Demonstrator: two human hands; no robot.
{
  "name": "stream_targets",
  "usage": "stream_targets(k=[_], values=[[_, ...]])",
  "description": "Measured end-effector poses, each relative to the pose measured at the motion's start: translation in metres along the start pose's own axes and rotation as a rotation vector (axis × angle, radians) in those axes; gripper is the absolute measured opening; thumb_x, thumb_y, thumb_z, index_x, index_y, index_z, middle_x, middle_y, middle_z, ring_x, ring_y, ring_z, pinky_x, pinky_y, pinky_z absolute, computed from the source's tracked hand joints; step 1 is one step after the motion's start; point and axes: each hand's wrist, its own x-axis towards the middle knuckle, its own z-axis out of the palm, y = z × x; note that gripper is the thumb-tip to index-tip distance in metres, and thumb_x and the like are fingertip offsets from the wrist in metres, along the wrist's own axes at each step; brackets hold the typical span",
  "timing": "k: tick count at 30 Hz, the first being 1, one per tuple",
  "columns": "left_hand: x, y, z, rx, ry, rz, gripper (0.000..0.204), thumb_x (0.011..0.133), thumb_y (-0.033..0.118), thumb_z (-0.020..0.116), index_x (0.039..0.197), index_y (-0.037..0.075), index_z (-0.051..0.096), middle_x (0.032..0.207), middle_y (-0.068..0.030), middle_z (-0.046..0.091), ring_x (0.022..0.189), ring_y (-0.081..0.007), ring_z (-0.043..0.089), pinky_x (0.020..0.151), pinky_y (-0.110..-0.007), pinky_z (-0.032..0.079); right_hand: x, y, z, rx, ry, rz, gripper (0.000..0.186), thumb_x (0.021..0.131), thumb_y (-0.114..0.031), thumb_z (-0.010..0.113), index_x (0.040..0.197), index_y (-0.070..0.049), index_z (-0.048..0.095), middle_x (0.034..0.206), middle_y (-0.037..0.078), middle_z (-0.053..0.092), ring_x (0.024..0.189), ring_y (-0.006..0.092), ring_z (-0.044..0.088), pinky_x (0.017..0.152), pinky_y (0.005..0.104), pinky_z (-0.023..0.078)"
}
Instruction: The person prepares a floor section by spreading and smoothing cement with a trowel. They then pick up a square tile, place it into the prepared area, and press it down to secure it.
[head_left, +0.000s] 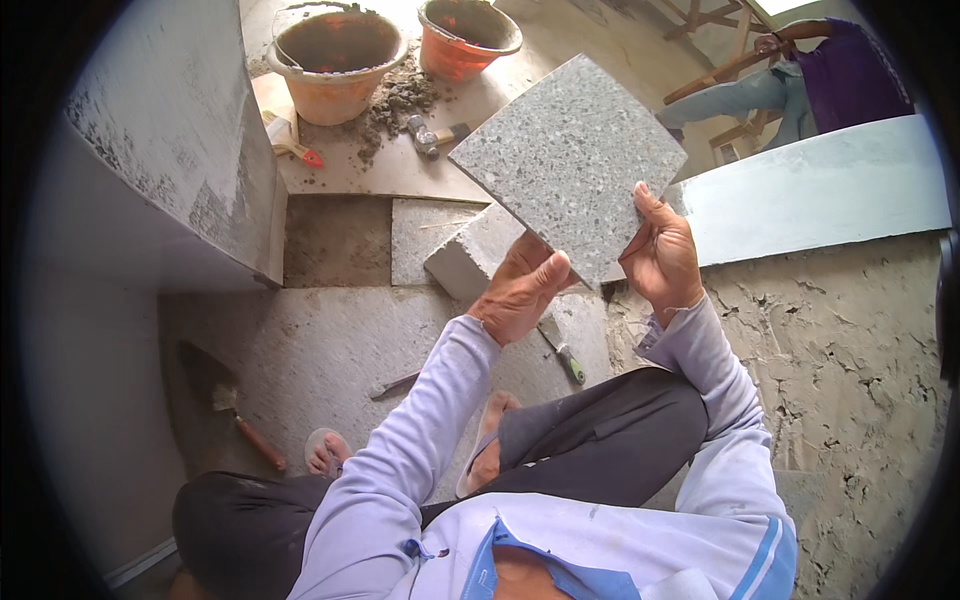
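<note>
I hold a square grey speckled stone tile (570, 160) up in front of me, tilted with one corner pointing away. My left hand (522, 290) grips its near lower edge, thumb on top. Along the tile's right edge sits my right hand (660, 255), fingers curled behind it. Below the tile a grey concrete block (470, 255) lies on the floor.
Two orange buckets (335, 60) (465, 35) with mortar stand at the back beside a mortar heap (400, 100), a hammer (432, 135) and a trowel (290, 145). A green-handled tool (565, 355) and a brush (250, 430) lie on the floor. Rough mortar bed (840, 340) on the right. Another person (800, 85) sits far right.
</note>
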Motion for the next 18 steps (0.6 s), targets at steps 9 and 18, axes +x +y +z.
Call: stream_targets(k=[9,18], values=[[0.005,-0.007,-0.009,0.054,0.012,-0.002,0.059,0.09,0.03,0.073,0.137,0.007,0.047,0.134,-0.0077,0.058,0.126,-0.0222,0.054,0.111,-0.042,0.043,-0.01,-0.004,-0.009,-0.017,-0.003,-0.002,0.025,0.099,-0.014,0.057,0.12,-0.002,0.054,0.118,0.008,0.063,0.115,0.0203,0.059,0.106,0.0402,0.045],[0.001,0.017,-0.007,0.308,0.108,-0.139,0.075,0.069,0.055,0.087,0.11,-0.002,0.061,0.098,-0.0068,0.067,0.098,-0.0178,0.063,0.088,-0.032,0.05,-0.01,-0.008,-0.023,-0.063,-0.068,-0.079,0.032,0.098,-0.023,0.062,0.128,-0.015,0.054,0.123,0.003,0.061,0.119,0.0236,0.056,0.103,0.0516,0.043]])
